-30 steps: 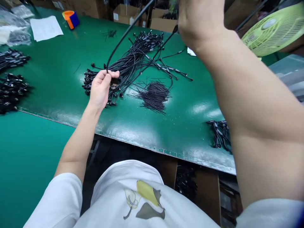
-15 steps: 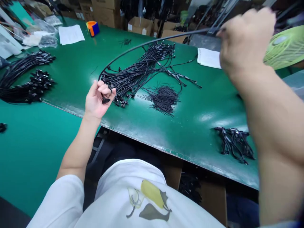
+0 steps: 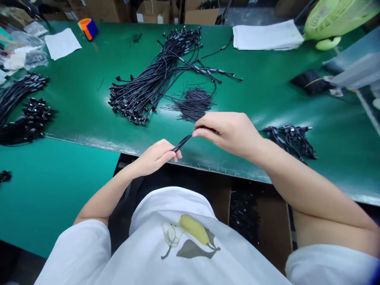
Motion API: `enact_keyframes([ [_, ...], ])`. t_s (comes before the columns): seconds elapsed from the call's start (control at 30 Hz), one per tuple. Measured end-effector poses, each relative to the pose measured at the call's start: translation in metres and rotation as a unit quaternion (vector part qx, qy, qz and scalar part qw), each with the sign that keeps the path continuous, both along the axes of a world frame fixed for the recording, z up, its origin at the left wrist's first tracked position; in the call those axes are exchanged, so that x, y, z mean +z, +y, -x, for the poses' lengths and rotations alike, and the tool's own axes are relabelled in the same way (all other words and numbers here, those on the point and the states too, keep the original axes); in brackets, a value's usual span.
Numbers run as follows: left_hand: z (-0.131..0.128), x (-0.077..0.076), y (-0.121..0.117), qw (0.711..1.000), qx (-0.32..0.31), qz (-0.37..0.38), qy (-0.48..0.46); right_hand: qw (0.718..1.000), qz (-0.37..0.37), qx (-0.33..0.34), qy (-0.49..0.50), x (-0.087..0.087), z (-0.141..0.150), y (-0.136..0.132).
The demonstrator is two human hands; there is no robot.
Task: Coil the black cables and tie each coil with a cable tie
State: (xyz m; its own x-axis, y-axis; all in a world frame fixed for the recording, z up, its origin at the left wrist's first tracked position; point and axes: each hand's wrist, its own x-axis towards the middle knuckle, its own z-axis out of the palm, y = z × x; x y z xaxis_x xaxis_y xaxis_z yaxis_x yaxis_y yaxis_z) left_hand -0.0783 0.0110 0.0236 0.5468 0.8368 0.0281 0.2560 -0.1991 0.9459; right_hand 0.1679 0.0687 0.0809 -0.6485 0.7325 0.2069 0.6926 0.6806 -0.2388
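Black cable (image 3: 183, 143), seemingly doubled, near table edge (image 3: 208, 168)

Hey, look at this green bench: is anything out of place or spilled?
Nothing looks spilled, just slightly untidy. A few cables splay rightward from the big cable bundle instead of lying along it, and a small scatter of black strips sits near the far edge, apart from the main strip pile.

No readable text in your view. White labels (image 3: 160, 19) on the cardboard box (image 3: 150, 18) behind your bench (image 3: 255, 91): too small to read. Can't make out any print on your loose sheet (image 3: 63, 43) or paper stack (image 3: 267, 36) either.
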Motion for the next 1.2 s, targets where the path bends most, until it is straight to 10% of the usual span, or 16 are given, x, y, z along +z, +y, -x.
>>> enact_keyframes([
  [0.2,0.017,-0.008,-0.005,0.892,0.026,0.347,-0.288,0.995,0.052,-0.034,0.075,-0.037,-0.053,0.012],
  [0.3,0.023,-0.013,-0.007,0.854,0.045,0.407,-0.320,0.992,0.045,-0.059,0.099,-0.057,-0.071,0.010],
  [0.53,0.029,-0.009,-0.003,0.798,0.202,0.397,-0.406,0.991,0.060,-0.070,0.101,-0.100,-0.089,-0.011],
  [1.0,0.026,-0.012,-0.009,0.843,0.118,0.403,-0.336,0.989,0.008,-0.101,0.108,-0.106,-0.073,-0.007],
  [1.2,0.027,0.000,-0.004,0.807,0.230,0.326,-0.435,0.993,-0.033,-0.082,0.078,-0.114,-0.068,-0.016],
])
